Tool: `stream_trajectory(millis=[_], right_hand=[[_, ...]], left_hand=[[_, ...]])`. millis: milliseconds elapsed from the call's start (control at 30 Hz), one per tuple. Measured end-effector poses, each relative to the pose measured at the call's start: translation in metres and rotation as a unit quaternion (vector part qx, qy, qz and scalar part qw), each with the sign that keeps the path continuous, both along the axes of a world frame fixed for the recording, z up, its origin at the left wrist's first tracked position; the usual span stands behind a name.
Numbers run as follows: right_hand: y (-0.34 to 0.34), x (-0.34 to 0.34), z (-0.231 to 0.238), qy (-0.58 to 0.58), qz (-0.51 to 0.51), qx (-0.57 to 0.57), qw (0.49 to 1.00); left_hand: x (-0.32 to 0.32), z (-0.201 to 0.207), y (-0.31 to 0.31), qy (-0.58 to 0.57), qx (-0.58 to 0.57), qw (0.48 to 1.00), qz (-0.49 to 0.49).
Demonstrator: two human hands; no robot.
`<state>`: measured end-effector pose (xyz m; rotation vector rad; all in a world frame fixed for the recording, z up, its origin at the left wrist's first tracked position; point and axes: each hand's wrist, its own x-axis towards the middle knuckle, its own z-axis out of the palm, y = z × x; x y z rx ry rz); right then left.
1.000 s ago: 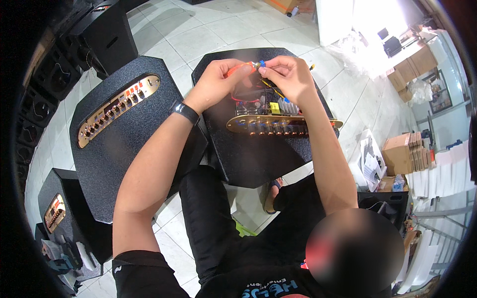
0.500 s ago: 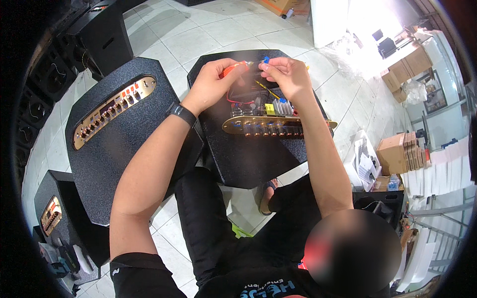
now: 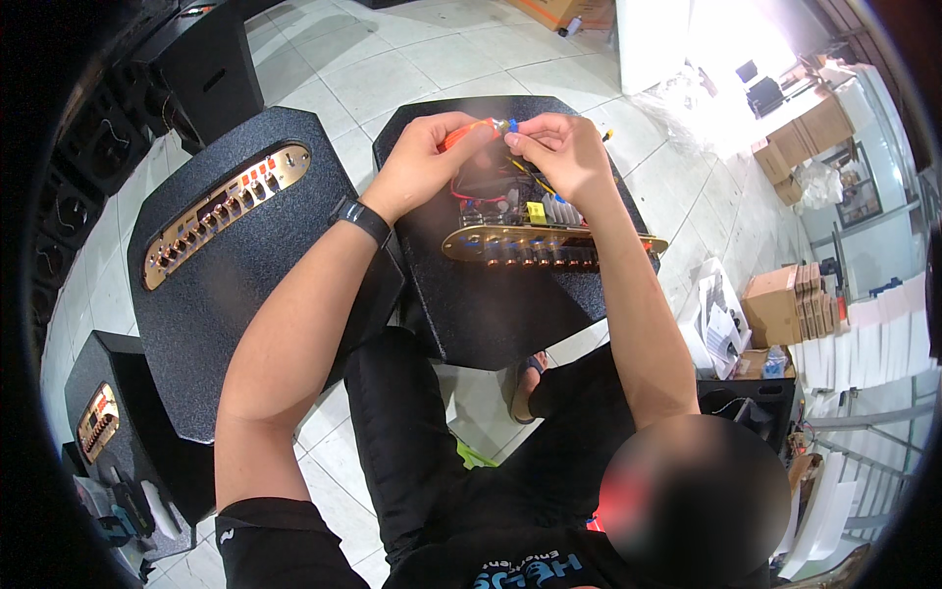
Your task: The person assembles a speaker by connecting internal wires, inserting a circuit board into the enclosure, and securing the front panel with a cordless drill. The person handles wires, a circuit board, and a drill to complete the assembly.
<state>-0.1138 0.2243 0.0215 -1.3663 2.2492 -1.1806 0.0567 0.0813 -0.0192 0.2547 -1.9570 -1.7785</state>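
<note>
My left hand (image 3: 417,167) is closed around an orange tube-shaped thing (image 3: 469,133) with a pale tip; most of it is hidden in my fingers. Between the thumb and fingertips of my right hand (image 3: 569,162) is a small blue piece (image 3: 513,126), right at the tip of the orange thing. Whether the two touch, I cannot tell. Below my hands, a gold control panel (image 3: 510,247) with a row of knobs and its circuit board stands on a black speaker cabinet (image 3: 471,314). Red and yellow-black wires run behind the board, over a dark opening.
Left of it stands a second black cabinet (image 3: 285,236) with a gold knob panel (image 3: 226,211). A smaller cabinet (image 3: 147,442) is at lower left, and several speakers (image 3: 93,147) line the far left. Cardboard boxes (image 3: 775,304) are stacked at right on the tiled floor.
My right hand has brought the blue piece slightly left and down, closer to the orange thing's tip. My left hand has barely moved.
</note>
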Motion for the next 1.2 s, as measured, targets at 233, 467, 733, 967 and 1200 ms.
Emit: stream_trajectory(millis=[233,467,733,967,1200], right_hand=[[0.001,-0.003,-0.002,0.003,0.004,-0.006,1.0],[0.001,-0.002,-0.001,-0.008,-0.003,0.002,1.0],[0.0,0.001,0.001,-0.034,-0.005,-0.003,0.999],[0.002,-0.003,-0.002,-0.038,0.014,-0.034,0.999],[0.002,-0.003,0.001,-0.096,-0.03,-0.071,0.992]], left_hand=[[-0.004,-0.005,0.001,0.008,-0.015,1.0,0.006],[-0.005,-0.007,0.0,0.002,-0.007,1.0,0.01],[-0.005,-0.005,0.0,-0.008,-0.026,1.0,0.015],[-0.009,-0.01,-0.001,-0.019,-0.065,0.998,0.017],[-0.011,-0.015,-0.004,0.006,-0.077,0.994,0.072]])
